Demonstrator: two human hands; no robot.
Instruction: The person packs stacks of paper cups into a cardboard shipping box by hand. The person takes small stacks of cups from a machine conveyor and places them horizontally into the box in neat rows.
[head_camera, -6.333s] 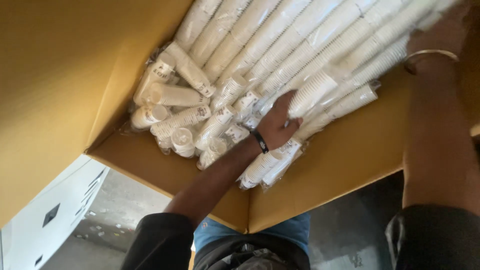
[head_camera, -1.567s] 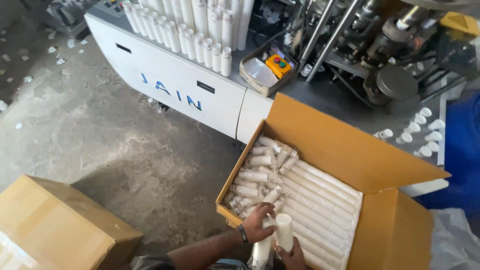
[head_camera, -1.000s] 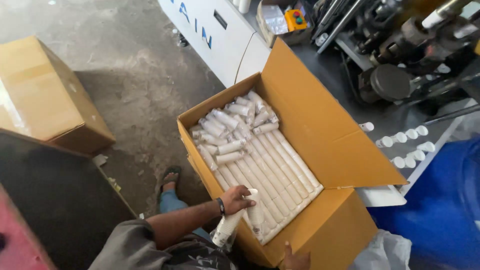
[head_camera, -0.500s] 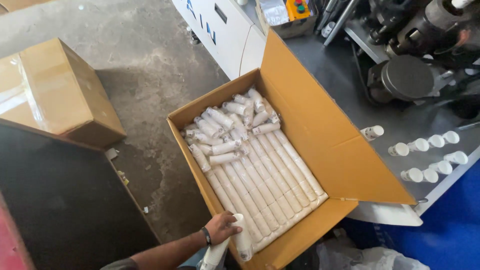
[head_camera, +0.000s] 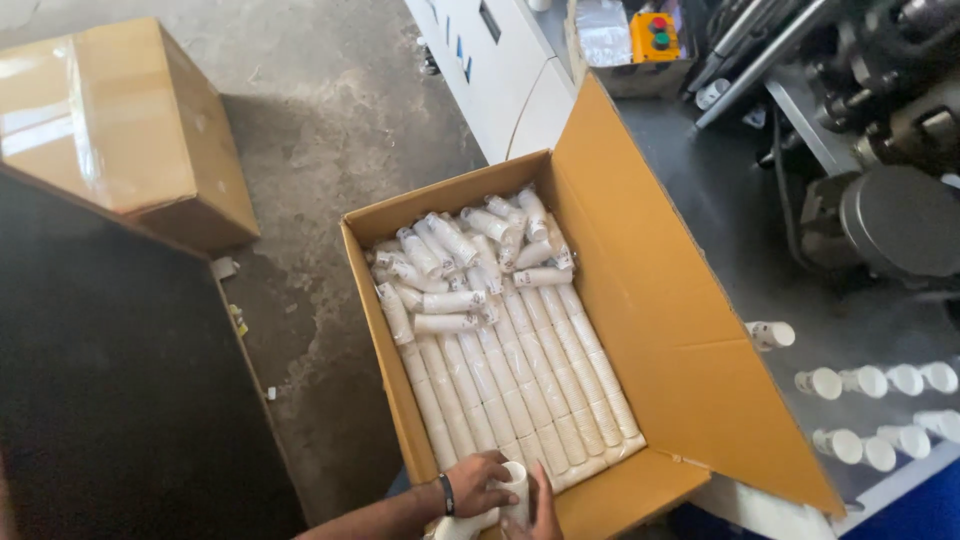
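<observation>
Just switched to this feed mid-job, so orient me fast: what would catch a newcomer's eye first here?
The big open cardboard box in the middle, packed with sleeves of stacked white paper cups. At its near edge, the left hand and right hand grip one cup stack. A closed, taped carton sits upper left, and loose white cups line the machine surface on the right.

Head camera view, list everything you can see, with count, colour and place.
open cardboard box: one, brown, centre.
sleeves of stacked paper cups: many, white, long rows filling the box, shorter ones heaped at its far end.
closed cardboard box: one, brown, taped, upper left.
machine cabinet: one, white, top centre.
control box with buttons: one, yellow, top.
cup stacks on machine: several, white, right.
floor: grey concrete.
left hand: on a cup sleeve, bottom edge, dark wristband.
right hand: under that sleeve.
</observation>
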